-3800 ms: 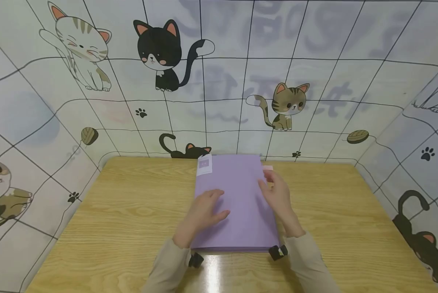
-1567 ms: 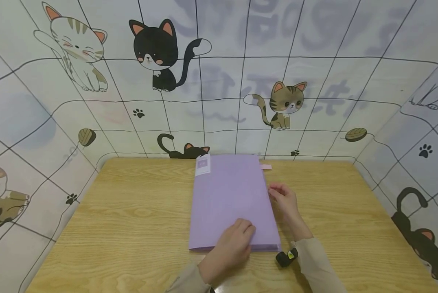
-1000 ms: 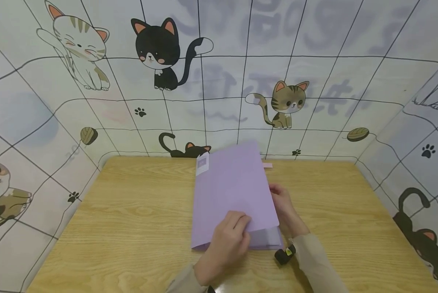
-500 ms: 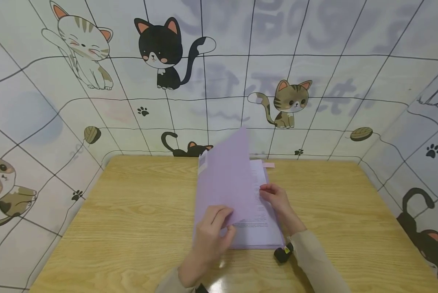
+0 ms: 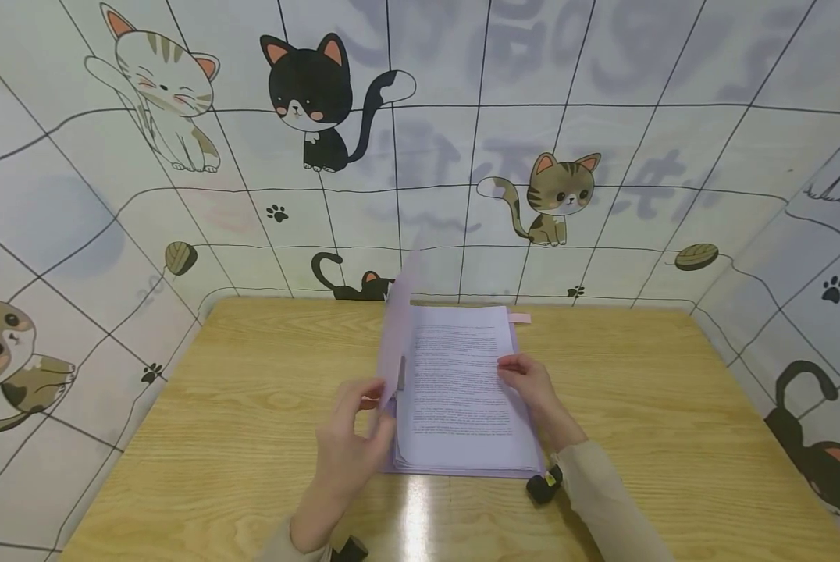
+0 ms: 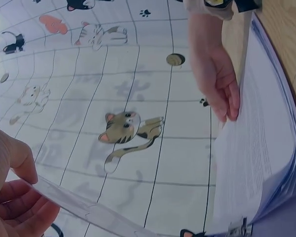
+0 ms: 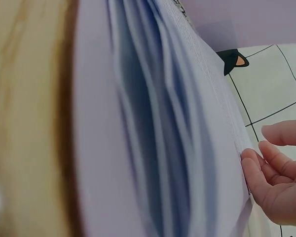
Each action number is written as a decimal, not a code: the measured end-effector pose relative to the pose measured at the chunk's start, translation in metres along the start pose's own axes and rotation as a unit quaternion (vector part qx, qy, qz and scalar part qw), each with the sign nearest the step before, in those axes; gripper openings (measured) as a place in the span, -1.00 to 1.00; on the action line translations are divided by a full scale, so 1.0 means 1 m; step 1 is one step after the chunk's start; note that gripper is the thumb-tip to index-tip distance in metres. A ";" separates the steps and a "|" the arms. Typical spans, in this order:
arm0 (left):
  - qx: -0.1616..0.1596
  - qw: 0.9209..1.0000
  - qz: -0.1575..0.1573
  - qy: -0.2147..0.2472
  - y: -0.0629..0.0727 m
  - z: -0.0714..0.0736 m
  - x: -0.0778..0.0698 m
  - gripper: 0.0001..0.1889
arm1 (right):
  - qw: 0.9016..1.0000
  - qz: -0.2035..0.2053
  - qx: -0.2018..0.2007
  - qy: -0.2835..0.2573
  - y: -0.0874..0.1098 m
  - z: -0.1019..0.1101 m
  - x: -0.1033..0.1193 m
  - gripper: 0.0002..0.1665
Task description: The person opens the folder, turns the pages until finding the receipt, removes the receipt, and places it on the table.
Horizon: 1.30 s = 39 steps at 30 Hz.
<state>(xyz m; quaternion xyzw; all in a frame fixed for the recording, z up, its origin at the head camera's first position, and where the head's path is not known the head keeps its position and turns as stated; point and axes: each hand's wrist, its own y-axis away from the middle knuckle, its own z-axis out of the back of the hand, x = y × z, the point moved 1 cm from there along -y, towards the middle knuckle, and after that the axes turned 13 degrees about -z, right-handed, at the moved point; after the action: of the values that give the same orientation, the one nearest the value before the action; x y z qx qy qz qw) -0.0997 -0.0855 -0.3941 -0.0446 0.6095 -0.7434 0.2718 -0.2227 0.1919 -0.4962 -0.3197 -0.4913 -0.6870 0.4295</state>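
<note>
A purple folder (image 5: 525, 464) lies on the table with its front cover (image 5: 400, 312) standing nearly upright at the left. My left hand (image 5: 350, 437) pinches that cover's free edge between thumb and fingers; the left wrist view shows the cover edge-on in the left hand (image 6: 19, 192). Inside the folder is a stack of printed sheets (image 5: 462, 375), held by a metal fastener (image 5: 402, 373) along the left side. My right hand (image 5: 535, 390) rests its fingertips on the stack's right edge. Up close, the right hand (image 7: 276, 173) touches the sheets (image 7: 222, 148) with its thumb and fingers spread apart.
A pink tab (image 5: 520, 318) sticks out past the folder's upper right edge. The wooden table (image 5: 265, 375) meets a cat-printed backdrop (image 5: 448, 148) behind and on both sides. A small black camera (image 5: 544, 485) sits at my right wrist.
The left hand, earlier at the folder's lower edge, has lifted the cover and swung it left, uncovering the printed sheets. My right hand has shifted slightly left onto the sheets' edge.
</note>
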 end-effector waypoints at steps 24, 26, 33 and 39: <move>-0.066 0.978 0.154 -0.125 0.018 0.086 0.037 -0.62 | 0.999 0.007 0.000 0.045 -0.004 0.001 -0.001 -0.66; -0.070 0.975 0.166 -0.134 0.021 0.089 0.040 -0.63 | 0.999 0.008 0.003 0.046 -0.003 0.001 -0.001 -0.65; -0.071 0.953 0.240 -0.170 0.030 0.102 0.045 -0.44 | 0.999 0.014 0.009 0.047 -0.001 0.002 0.000 -0.64; -0.077 0.937 0.287 -0.181 0.042 0.112 0.051 -0.15 | 0.998 0.016 0.006 0.054 -0.001 0.002 0.000 -0.64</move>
<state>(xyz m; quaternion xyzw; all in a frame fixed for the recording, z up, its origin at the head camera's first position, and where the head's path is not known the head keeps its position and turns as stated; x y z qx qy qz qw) -0.0838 -0.2128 -0.4183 -0.0221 0.5924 -0.5637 0.5751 -0.2237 0.1939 -0.4963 -0.2873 -0.4664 -0.6932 0.4684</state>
